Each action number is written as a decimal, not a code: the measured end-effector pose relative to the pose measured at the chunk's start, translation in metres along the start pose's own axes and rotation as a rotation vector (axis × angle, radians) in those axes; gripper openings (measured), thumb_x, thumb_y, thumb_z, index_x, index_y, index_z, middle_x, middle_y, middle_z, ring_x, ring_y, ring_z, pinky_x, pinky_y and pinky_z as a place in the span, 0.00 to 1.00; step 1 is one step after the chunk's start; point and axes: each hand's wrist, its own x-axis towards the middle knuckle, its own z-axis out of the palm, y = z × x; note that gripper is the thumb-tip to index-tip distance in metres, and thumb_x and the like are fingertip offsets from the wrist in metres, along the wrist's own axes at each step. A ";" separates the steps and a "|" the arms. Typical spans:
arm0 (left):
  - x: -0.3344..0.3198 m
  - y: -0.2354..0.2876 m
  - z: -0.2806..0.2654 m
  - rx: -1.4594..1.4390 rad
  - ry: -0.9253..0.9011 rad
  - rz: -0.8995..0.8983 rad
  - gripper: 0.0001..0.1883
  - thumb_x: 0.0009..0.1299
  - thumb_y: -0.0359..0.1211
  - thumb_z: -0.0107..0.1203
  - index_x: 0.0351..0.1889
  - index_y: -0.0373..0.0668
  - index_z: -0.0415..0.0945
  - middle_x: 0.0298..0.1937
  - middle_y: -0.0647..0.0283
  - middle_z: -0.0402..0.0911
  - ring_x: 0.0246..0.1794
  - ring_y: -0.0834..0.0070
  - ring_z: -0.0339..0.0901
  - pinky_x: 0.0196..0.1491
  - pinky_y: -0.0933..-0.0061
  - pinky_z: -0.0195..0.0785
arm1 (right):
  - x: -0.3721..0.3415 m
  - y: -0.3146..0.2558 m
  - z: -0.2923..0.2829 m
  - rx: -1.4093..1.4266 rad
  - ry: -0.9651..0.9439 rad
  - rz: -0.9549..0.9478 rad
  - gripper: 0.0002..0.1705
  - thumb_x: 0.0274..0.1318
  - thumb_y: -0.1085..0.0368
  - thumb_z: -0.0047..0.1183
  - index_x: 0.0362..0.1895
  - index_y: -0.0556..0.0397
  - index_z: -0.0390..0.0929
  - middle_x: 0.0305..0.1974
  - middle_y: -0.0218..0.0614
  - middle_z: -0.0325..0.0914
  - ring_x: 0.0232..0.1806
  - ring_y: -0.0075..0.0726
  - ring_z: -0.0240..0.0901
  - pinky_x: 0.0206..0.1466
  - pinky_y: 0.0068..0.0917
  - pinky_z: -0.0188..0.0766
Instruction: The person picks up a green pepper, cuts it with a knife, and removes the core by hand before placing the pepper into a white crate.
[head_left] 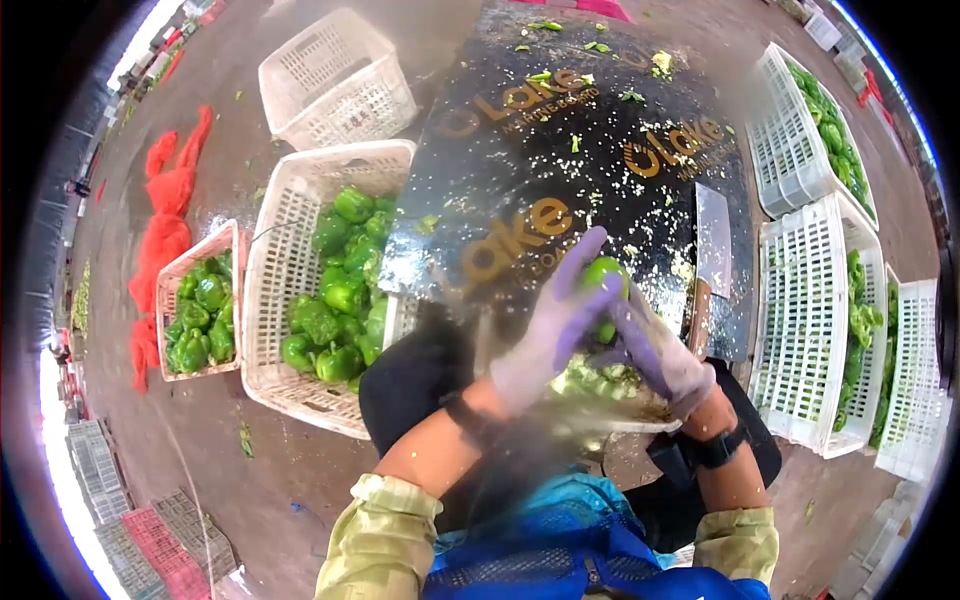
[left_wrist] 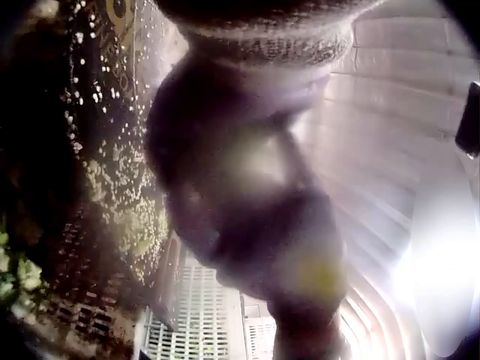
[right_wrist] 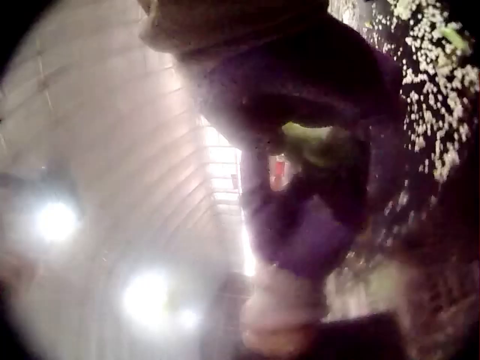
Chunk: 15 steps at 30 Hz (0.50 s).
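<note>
Both hands wear purple-and-white gloves and meet over the near edge of a dark board [head_left: 620, 210]. Between them is a green bell pepper [head_left: 606, 270], gripped from the left by my left hand [head_left: 545, 335] and from the right by my right hand [head_left: 665, 350]. Purple fingers cover part of the pepper. In the right wrist view a green patch of the pepper [right_wrist: 311, 142] shows inside the curl of the glove. The left wrist view is blurred, with the glove [left_wrist: 240, 180] filling its middle. Pale green pepper scraps [head_left: 600, 385] lie below the hands.
A cleaver [head_left: 713, 240] lies on the board, right of the hands. White seeds are scattered over the board. Crates of whole peppers [head_left: 330, 152] stand at left, with an empty crate [head_left: 335, 85] behind. Crates of cut peppers [head_left: 800, 330] stand at right. Red netting [head_left: 170, 220] lies on the floor.
</note>
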 end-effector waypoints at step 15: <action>-0.075 -0.003 0.025 -0.652 -0.157 -0.391 0.26 0.74 0.51 0.39 0.62 0.46 0.64 0.45 0.64 0.76 0.42 0.74 0.76 0.45 0.70 0.74 | -0.109 -0.029 0.026 -0.852 0.101 -0.733 0.24 0.43 0.72 0.60 0.49 0.51 0.73 0.48 0.43 0.72 0.45 0.47 0.74 0.48 0.33 0.70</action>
